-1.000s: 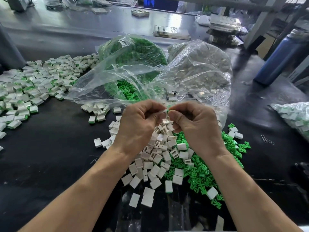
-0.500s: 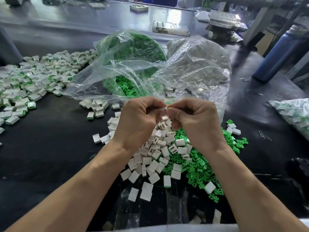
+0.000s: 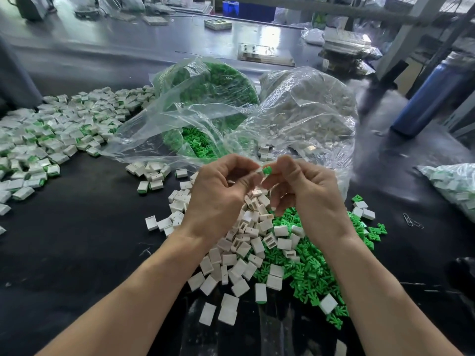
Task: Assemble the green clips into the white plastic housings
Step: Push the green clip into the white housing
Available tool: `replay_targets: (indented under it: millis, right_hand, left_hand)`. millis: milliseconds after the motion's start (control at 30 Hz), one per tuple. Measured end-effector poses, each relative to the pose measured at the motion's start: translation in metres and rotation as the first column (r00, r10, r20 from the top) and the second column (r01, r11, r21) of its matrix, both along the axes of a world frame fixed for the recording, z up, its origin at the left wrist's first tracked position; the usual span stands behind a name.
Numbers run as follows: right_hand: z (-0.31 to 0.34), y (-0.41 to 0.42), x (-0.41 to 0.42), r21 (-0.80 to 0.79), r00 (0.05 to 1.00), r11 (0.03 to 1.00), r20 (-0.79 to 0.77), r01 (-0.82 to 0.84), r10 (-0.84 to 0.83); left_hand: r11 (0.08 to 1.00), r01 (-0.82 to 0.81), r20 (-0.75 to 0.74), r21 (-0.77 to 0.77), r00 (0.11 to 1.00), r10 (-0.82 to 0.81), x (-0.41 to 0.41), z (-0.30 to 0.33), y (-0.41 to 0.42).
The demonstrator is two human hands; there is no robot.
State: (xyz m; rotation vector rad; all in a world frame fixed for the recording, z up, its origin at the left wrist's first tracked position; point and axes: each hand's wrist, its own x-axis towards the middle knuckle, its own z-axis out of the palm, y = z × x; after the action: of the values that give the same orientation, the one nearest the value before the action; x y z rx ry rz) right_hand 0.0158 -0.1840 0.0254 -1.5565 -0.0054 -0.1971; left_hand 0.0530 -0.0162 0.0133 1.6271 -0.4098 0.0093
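Above the loose pile of white housings (image 3: 246, 235) and green clips (image 3: 308, 268) on the black worktop (image 3: 77, 240), we see our left hand (image 3: 218, 196) pinching a white housing (image 3: 258, 172), right hand (image 3: 311, 188) pinching a green clip (image 3: 267, 170) at its mouth. Finished pieces (image 3: 51, 134) lie far left; clear bags (image 3: 257, 111) behind.

blue cylinder (image 3: 434, 97) at right, paper clips (image 3: 413, 221) on black table (image 3: 77, 240)
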Motion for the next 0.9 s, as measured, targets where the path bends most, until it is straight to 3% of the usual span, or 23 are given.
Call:
replay_targets:
  millis: [200,333,500,700,900]
  right_hand:
    - [-0.003,0.011,0.002,0.050,0.986,0.999,-0.169,0.003,0.005]
    - [0.000,0.015,0.004,-0.001,0.968,0.997,-0.240,0.076,-0.074]
    - [0.004,0.021,0.007,0.031,0.969,0.987,-0.197,0.159,-0.150]
    - [0.001,0.023,0.011,0.057,0.988,0.994,-0.127,0.099,-0.091]
    - [-0.002,0.023,0.015,0.086,0.987,0.991,-0.128,0.104,-0.092]
  left_hand:
    - [0.993,0.005,0.094,0.114,0.995,-0.016,0.002,0.001,-0.005]
    - [0.993,0.053,0.097,0.103,0.993,-0.063,0.000,0.003,-0.015]
    - [0.992,0.097,-0.044,-0.079,0.994,-0.101,-0.003,0.000,-0.024]
    - [0.973,0.124,-0.058,-0.196,0.989,-0.138,-0.005,0.005,-0.023]
    - [0.974,0.130,-0.055,-0.187,0.988,-0.143,-0.004,0.004,-0.022]
